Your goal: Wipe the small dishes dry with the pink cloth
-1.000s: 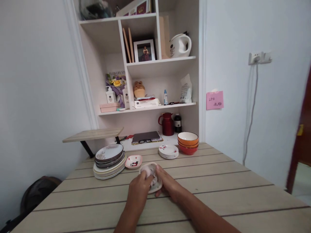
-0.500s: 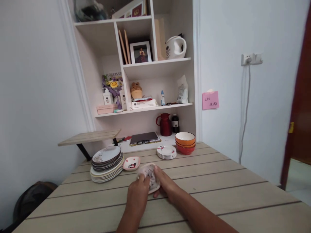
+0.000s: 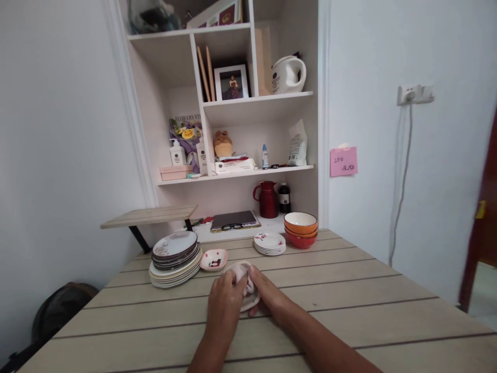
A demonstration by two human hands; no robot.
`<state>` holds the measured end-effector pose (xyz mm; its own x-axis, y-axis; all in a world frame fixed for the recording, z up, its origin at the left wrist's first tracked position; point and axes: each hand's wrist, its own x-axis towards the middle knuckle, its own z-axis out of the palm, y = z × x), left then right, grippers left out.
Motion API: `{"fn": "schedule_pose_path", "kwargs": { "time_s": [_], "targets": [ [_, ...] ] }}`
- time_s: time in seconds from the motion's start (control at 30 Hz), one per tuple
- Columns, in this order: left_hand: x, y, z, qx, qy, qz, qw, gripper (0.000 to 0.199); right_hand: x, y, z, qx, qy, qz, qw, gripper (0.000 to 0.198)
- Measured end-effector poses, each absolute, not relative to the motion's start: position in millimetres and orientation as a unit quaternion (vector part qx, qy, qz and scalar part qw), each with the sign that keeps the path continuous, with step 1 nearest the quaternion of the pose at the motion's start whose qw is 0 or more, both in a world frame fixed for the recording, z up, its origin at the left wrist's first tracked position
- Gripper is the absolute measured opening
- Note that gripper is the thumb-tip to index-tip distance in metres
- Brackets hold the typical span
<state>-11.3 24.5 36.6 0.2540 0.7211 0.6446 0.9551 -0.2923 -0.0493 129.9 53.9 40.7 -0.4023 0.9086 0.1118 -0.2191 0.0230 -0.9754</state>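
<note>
A small light-coloured dish [image 3: 252,303] is held just above the front middle of the table. My right hand [image 3: 267,291] grips its right side, the thumb over the rim and the fingers partly hidden underneath. Bunched inside the dish is a pale cloth [image 3: 248,285]. My left hand [image 3: 227,296] is closed on the cloth, its fingers pressing into the dish from the left. Just beyond lies a small pink-rimmed square bowl [image 3: 214,260] with a printed picture, touched by neither hand.
Stacked plates [image 3: 175,259] stand at the left, near a small raised wooden shelf [image 3: 149,216]. Small flowered saucers [image 3: 269,243] and stacked orange and red bowls [image 3: 301,230] sit at the back right. Behind the table [image 3: 349,300], a white shelf unit [image 3: 258,103] holds a red jug [image 3: 267,199].
My left hand has shifted over the dish, covering more of its left side, and the cloth has bunched differently. My right hand keeps its grip. The view has turned slightly left.
</note>
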Motion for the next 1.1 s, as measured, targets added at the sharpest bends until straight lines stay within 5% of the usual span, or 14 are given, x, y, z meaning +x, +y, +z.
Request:
{"fn": "schedule_pose_path", "kwargs": {
  "time_s": [0.27,0.5,0.67,0.83,1.1],
  "targets": [
    [-12,27,40,-0.777,-0.551,-0.233,0.194,0.057,129,57,37,-0.319,-0.55,0.632,0.442,0.054],
    [-4,22,48,-0.76,-0.602,-0.172,0.175,0.026,128,54,38,-0.318,-0.55,0.632,0.444,0.057],
    [-10,19,51,-0.816,-0.544,-0.159,0.112,0.022,130,54,37,-0.323,-0.544,0.638,0.44,0.059],
    [-17,18,54,-0.77,-0.563,-0.238,0.18,0.034,129,50,42,-0.336,-0.566,0.609,0.443,0.056],
    [-6,15,55,-0.739,-0.62,-0.177,0.195,0.021,123,55,37,-0.348,-0.535,0.615,0.463,0.058]
  ]
}}
